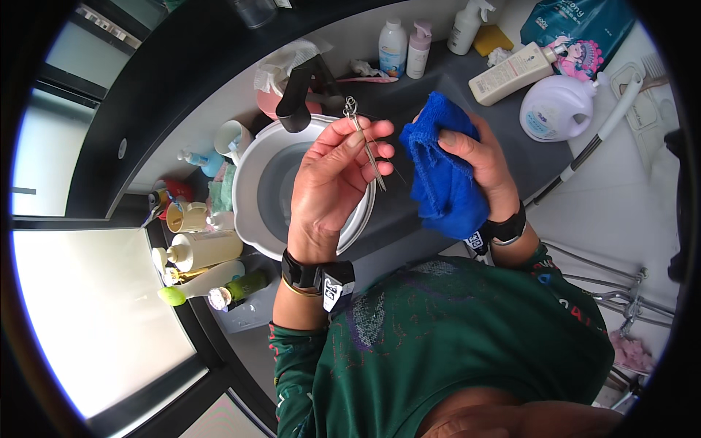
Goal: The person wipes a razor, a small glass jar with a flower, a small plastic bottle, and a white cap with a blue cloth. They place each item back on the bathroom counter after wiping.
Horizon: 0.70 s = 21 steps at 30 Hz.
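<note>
Between the thumb and fingers of my left hand (334,169) is a small bundle of thin metal wire sticks (370,154), with looped ends gathered at the top. The exact kind of sticks is unclear. My right hand (484,159) grips a folded blue towel cloth (443,169), thumb on its near face, most fingers hidden behind it. Cloth and sticks are apart. Partly behind my left hand stands a white basin (249,219) with what looks like water inside. Below both hands lies the dark grey counter (391,219).
A black handle (296,101) juts over the basin's far rim. Bottles, including a lavender jug (553,107) and a cream pump bottle (512,74), line the back right. Cups and a white bottle (208,249) crowd the left. A shower hose (589,148) runs along the right.
</note>
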### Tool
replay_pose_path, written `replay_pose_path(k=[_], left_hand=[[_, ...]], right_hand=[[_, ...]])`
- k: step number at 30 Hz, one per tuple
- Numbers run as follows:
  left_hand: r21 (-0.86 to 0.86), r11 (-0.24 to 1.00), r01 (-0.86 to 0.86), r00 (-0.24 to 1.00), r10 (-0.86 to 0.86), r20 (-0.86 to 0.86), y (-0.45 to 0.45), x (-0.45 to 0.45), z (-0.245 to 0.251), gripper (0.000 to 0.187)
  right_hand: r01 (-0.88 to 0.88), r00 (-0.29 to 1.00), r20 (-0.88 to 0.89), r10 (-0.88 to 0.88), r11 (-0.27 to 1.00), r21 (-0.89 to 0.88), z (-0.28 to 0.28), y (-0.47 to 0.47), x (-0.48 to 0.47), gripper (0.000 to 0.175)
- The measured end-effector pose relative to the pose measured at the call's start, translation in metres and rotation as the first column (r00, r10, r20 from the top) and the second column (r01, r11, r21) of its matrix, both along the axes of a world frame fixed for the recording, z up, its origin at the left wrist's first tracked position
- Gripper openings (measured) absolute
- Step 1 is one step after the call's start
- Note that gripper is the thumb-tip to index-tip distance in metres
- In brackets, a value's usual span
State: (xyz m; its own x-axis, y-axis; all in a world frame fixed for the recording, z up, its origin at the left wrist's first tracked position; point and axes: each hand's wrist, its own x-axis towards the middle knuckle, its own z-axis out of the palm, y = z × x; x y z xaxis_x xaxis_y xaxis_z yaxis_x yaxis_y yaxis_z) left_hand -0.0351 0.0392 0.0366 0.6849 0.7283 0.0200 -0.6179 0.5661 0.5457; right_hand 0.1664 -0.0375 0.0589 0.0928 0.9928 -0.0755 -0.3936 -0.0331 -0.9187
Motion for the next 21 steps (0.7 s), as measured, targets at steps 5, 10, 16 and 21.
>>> replay_pose_path(k=[5, 10, 16, 21], left_hand=[[-0.076, 0.997, 0.006, 0.998, -0.002, 0.056, 0.0001, 0.0016, -0.0032, 0.02], [-0.079, 0.996, -0.05, 0.999, 0.05, -0.009, 0.0013, 0.0011, -0.0013, 0.019], [-0.077, 0.992, -0.1, 0.994, 0.097, -0.042, 0.002, 0.0001, 0.0016, 0.019], [-0.049, 0.992, -0.117, 0.991, 0.113, -0.072, 0.0023, -0.0008, 0.0027, 0.017]], right_hand=[[0.002, 1.0, 0.015, -0.002, 1.0, -0.007, 0.0017, -0.0032, 0.0011, 0.046], [0.0, 0.998, 0.061, 0.001, 1.0, -0.015, 0.0014, -0.0005, -0.0008, 0.046], [-0.006, 0.999, 0.032, 0.007, 1.0, -0.021, 0.0022, 0.001, -0.0048, 0.043], [-0.006, 1.0, 0.028, 0.006, 1.0, -0.011, 0.0036, 0.005, -0.0073, 0.044]])
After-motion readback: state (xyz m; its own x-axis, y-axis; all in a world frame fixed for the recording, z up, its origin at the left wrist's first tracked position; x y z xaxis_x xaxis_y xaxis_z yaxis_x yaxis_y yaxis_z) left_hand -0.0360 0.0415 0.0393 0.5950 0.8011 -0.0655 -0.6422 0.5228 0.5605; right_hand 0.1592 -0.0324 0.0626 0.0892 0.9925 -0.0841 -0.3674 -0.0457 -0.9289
